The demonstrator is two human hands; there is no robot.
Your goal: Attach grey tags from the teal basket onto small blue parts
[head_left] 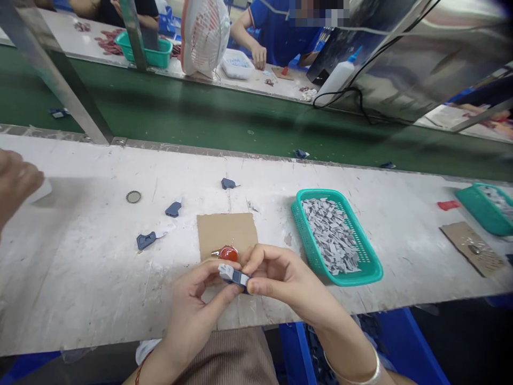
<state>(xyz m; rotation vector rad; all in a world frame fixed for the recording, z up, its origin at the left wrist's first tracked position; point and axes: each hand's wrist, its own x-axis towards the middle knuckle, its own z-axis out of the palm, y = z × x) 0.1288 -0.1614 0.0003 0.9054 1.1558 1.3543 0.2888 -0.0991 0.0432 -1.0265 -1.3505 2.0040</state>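
My left hand [196, 299] and my right hand [280, 278] meet above the table's front edge, both pinching one small navy-and-grey plastic part [236, 276]. My left fingers grip its light grey end side; my right thumb and forefinger press at its other end. Fingertips cover some of the part. Just behind it, a small round cap with glossy red contents [228, 253] rests on a piece of brown cardboard [226, 230]. To the right stands a green plastic basket [375, 274] of small grey plastic pieces [331, 232]. Similar navy parts [146, 240] lie loose to the left and behind.
A metal bottle cap [133, 197] lies on the white table [88, 256]. Another person's hand [18, 179] reaches in at left. Beyond runs a green conveyor belt [180, 120] bearing several parts. Right are another basket [481, 214] and cardboard [473, 248]. A blue bin [412, 342] stands below.
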